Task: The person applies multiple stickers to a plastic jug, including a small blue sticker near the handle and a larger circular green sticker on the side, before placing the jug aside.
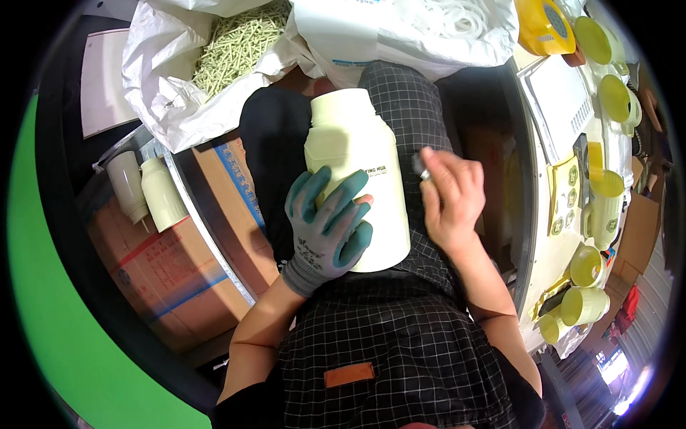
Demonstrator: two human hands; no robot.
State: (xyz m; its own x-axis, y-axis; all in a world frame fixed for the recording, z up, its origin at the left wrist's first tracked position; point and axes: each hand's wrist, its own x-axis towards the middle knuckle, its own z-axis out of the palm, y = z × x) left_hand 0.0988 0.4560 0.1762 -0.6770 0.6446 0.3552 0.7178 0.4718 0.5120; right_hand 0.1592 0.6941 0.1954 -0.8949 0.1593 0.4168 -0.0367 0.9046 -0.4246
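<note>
A large pale yellow plastic bottle [364, 154], with a wide neck pointing away from me, lies across my lap. My left hand [325, 225], in a grey and green work glove, is curled over the lower left side of the bottle and holds it against my thighs; one bare fingertip shows through the glove. To the right of the bottle, apart from it, my bare right hand [451, 193] is raised with thumb and fingers pinched together. A small greyish-white piece [421, 167] shows at those fingertips, too blurred to name.
Ahead stand a white sack [161, 89] of pale green sticks and another sack [336, 43] with white rings. Two bottles [163, 193] lie on cardboard boxes [168, 275] at left. The right-hand table [532, 272] carries papers, a yellow container [547, 28] and several pale yellow cups.
</note>
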